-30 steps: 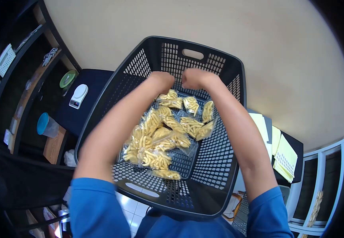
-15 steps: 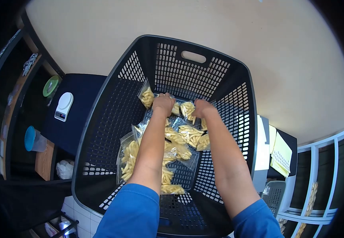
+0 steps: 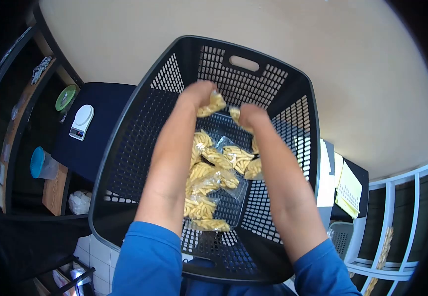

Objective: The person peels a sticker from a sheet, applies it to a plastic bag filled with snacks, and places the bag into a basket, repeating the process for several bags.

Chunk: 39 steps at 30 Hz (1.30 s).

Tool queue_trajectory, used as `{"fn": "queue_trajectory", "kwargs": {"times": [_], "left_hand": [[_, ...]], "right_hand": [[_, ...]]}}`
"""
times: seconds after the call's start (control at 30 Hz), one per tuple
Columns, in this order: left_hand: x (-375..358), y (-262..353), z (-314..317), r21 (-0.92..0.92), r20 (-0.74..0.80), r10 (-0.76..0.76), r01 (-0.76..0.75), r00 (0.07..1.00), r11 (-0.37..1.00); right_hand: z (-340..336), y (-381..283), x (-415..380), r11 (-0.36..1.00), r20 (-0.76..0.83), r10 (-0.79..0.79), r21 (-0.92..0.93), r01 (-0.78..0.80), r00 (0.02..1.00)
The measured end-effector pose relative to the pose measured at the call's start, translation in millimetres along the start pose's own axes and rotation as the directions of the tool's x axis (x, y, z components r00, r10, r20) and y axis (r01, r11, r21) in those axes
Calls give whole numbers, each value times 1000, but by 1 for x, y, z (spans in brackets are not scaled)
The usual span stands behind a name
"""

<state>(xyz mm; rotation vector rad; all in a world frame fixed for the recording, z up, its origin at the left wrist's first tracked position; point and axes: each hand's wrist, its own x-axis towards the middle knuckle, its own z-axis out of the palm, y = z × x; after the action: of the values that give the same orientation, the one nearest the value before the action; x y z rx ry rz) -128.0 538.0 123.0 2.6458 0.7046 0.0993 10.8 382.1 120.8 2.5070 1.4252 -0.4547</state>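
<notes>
A large black perforated basket (image 3: 110,165) holds several clear bags of pale yellow sticks (image 3: 237,157) on its bottom. Near the basket's far wall my left hand (image 3: 200,92) is closed on a bag (image 3: 213,104), raised above the others. Just to its right, my right hand (image 3: 252,116) grips another bag (image 3: 235,114), mostly hidden behind the fingers. Both forearms reach over the near part of the basket, and the left one covers some of the bags.
On the left, a white scale (image 3: 82,122) sits on a dark surface (image 3: 106,106), near a green bowl (image 3: 66,97) and a blue container (image 3: 38,162) on shelves. Yellow papers (image 3: 348,191) lie right of the basket, beside a white rack (image 3: 390,217).
Both hands have risen from the bags at the bottom toward the far wall, each with a bag. The left hand has moved up and slightly left.
</notes>
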Motion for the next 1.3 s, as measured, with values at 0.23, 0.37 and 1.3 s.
{"fn": "queue_trajectory", "kwargs": {"times": [0.23,0.37,1.3], "left_hand": [[-13,85,-128,7,-89,124,-124,988,992],[-5,132,-161,-16,-165,314,-321,935,947],[-43,379,249,343,-197,93,-20,976,939]], "right_hand": [[-196,29,-81,995,-108,-59,68,67,992],[-224,106,-143,967,-442,-192,68,246,876],[231,448,-287,-107,-105,209,986,130,972]]}}
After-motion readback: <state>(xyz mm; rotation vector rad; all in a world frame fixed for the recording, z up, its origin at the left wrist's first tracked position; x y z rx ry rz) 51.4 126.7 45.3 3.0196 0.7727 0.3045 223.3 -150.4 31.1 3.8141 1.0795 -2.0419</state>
